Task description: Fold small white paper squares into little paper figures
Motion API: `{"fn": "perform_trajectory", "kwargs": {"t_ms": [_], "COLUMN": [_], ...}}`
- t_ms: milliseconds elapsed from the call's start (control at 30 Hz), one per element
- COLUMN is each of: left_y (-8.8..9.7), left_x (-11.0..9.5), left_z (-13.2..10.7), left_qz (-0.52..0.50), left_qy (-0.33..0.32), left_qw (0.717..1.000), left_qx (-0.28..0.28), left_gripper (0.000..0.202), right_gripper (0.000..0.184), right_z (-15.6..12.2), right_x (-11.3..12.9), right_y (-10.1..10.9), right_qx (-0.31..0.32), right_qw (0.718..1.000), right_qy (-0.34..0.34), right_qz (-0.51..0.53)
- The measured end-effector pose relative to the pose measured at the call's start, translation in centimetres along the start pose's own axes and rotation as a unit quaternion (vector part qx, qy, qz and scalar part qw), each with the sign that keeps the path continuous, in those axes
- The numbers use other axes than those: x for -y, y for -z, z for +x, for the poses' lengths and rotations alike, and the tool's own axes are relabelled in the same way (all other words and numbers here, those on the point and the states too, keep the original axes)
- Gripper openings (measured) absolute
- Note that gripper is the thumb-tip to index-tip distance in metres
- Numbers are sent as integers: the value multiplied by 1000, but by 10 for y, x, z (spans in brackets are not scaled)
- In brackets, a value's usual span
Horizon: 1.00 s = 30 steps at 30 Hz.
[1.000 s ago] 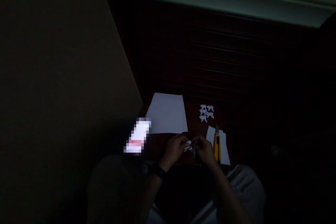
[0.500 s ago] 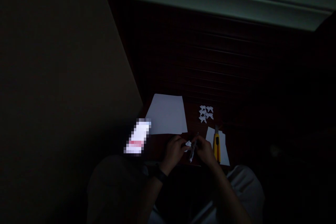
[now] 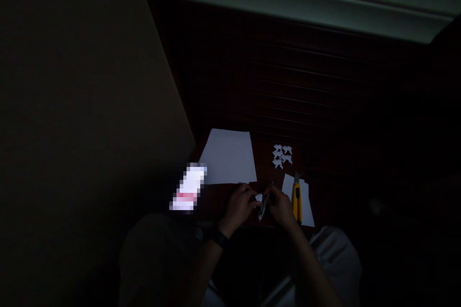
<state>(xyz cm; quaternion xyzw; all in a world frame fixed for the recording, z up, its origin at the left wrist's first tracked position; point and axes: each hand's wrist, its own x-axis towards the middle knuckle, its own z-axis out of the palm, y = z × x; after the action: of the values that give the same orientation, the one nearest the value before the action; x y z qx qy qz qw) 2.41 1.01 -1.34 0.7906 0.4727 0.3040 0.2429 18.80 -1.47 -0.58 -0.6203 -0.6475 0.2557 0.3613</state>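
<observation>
My left hand (image 3: 239, 205), with a dark band on its wrist, pinches a small folded piece of white paper (image 3: 259, 197). Close beside it, my right hand (image 3: 281, 207) grips a slim, shiny pen (image 3: 263, 209), which slants down toward me. The pen lies against or very near the folded paper; the dim light hides whether they touch. Beyond the hands, several small folded paper figures (image 3: 277, 154) sit in a cluster. To the right of my right hand, a yellow utility knife (image 3: 297, 200) with its blade out rests on smaller white paper (image 3: 306, 211).
White sheets (image 3: 228, 157) lie at the back left of the small dark red table (image 3: 214, 204). A lit, blurred-out phone (image 3: 189, 189) is at the left edge. A pale wall (image 3: 90, 81) rises on the left, and dark slatted wood (image 3: 288, 81) stands behind.
The pen's lower end has shifted slightly left, toward my left hand. Both hands keep their grips and almost the same places.
</observation>
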Motion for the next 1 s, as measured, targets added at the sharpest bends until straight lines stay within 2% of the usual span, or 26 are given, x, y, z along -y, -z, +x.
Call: {"fn": "perform_trajectory", "kwargs": {"t_ms": [233, 400, 533, 600, 733, 833, 933, 1000], "left_y": [-3, -4, -6, -8, -9, -8, -9, -10], "left_x": [2, -5, -12, -14, -13, -13, -13, -13], "left_z": [-1, -3, -13, -20, -32, -35, -36, -37], "left_qz": [-9, 2, 29, 47, 89, 110, 133, 146], "left_qy": [14, 23, -46, -77, -118, -132, -140, -140], "left_qw": [1000, 999, 998, 996, 989, 985, 981, 979], "left_qx": [-12, -41, -33, -19, 5, 29, 37, 37], "left_gripper": [18, 25, 14, 20, 31, 32, 32, 33], "right_gripper": [21, 16, 19, 20, 17, 9, 19, 22], "right_z": [-1, -2, -4, -4, -4, -1, 1, -1], "right_x": [-4, -5, -6, -6, -10, -13, -11, -6], "right_y": [-4, -8, -8, -8, -7, -5, 1, 6], "right_qx": [-24, -55, -67, -70, -73, -97, -134, -142], "right_qw": [999, 997, 997, 997, 997, 988, 966, 960], "right_qy": [-14, -18, -12, -10, -6, -37, -74, -92], "right_qz": [-40, -46, -42, -32, 17, 112, 206, 223]}}
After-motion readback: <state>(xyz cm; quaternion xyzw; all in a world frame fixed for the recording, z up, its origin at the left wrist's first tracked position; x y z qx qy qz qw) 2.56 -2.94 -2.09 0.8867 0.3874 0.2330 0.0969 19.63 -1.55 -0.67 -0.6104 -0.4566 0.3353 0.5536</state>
